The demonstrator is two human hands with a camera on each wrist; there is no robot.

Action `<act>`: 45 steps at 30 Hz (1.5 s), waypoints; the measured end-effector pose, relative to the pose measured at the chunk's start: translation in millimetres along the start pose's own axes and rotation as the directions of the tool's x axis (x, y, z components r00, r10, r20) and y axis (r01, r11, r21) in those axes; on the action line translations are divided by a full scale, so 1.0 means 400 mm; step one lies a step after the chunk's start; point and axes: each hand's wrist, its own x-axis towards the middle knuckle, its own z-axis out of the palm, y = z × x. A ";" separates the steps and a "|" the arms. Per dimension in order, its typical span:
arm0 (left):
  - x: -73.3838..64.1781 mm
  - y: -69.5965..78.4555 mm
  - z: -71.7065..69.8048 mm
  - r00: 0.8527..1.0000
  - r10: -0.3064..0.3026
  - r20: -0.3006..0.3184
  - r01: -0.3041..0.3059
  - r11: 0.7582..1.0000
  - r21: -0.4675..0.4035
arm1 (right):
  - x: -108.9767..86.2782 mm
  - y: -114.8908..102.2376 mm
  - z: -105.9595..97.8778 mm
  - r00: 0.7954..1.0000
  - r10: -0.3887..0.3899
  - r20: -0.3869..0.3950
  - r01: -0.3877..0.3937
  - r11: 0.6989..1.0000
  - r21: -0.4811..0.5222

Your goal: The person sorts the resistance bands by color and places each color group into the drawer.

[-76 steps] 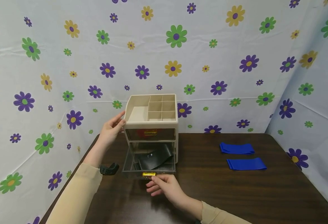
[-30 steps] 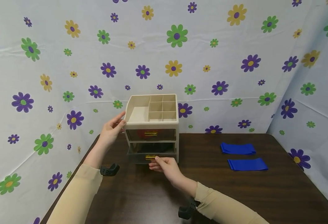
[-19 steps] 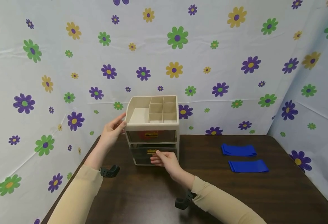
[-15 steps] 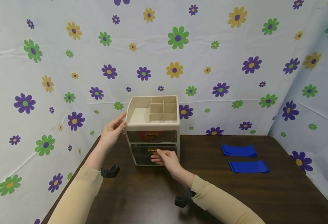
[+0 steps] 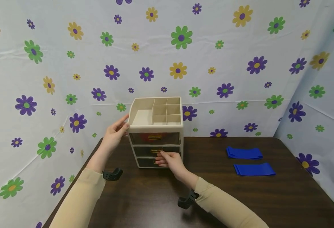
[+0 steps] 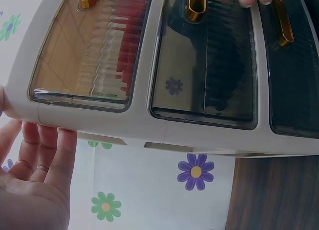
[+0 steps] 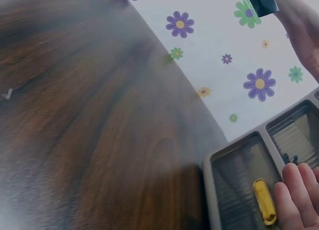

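Observation:
A cream drawer organizer (image 5: 155, 128) with an open divided top stands on the table, its three smoky see-through drawers pushed in. My left hand (image 5: 112, 135) steadies its upper left side, with the fingertips against the side wall in the left wrist view. My right hand (image 5: 172, 162) is at the middle drawer (image 5: 142, 151). Its thumb touches the right end of the gold handle (image 5: 155, 151), and its fingers extend below it over the front. The top drawer (image 6: 89, 50) has something red inside. Part of the bottom drawer (image 5: 145, 163) is hidden behind the right fingers.
Two folded blue bands (image 5: 244, 153) lie one before the other on the right of the dark wooden table (image 5: 212, 196). A flowered white cloth (image 5: 207, 41) hangs behind and along both sides. Each wrist wears a black mount (image 5: 112, 174).
The middle drawer, pulled out with a black folded band visible inside, has slid back into the organizer. My right hand moved inward with its front; the left hand stayed on the side.

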 end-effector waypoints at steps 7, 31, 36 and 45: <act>0.002 -0.003 -0.003 1.000 -0.008 -0.001 0.008 1.000 -0.008 | -0.029 0.032 -0.017 0.998 0.057 0.012 -0.057 0.998 0.014; -0.024 0.078 0.003 0.999 -0.033 0.025 0.034 0.999 -0.024 | -0.020 0.116 -0.023 0.955 0.296 0.026 -0.292 0.919 0.264; -0.025 0.082 0.005 0.999 -0.027 0.032 0.027 1.000 -0.013 | -0.014 0.111 -0.020 0.954 0.301 0.010 -0.290 0.912 0.291; -0.003 0.028 -0.002 0.999 -0.026 0.028 0.027 0.999 -0.022 | -0.024 0.109 -0.014 0.947 0.321 0.020 -0.312 0.902 0.298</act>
